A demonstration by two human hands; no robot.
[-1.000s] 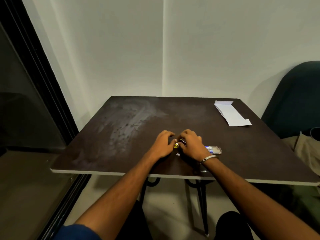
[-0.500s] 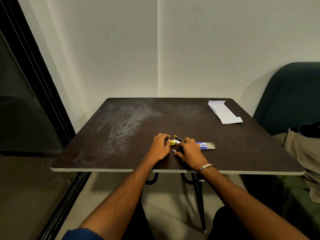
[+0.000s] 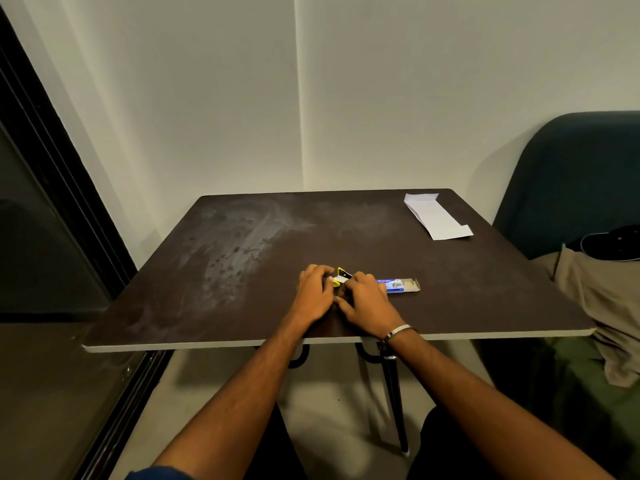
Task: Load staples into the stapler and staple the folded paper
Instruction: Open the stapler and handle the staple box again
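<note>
A small yellow and black stapler [image 3: 341, 277] lies near the front middle of the dark table [image 3: 242, 265], mostly hidden between my hands. My left hand [image 3: 313, 294] curls over its left end. My right hand [image 3: 367, 299] covers its right side, fingers bent down on it. A blue staple box [image 3: 398, 285] with its end flap open lies just right of my right hand. The folded white paper [image 3: 436, 216] rests at the far right corner of the table, away from both hands.
A dark teal chair [image 3: 571, 181] stands right of the table, with beige cloth [image 3: 606, 299] and a dark cap on it. A dark glass door frame runs along the left. The table's front edge is just behind my wrists.
The view has pulled back and tilted up a little. My hands stay together on the stapler; its yellow and black top now shows between them. The staple box is more exposed.
</note>
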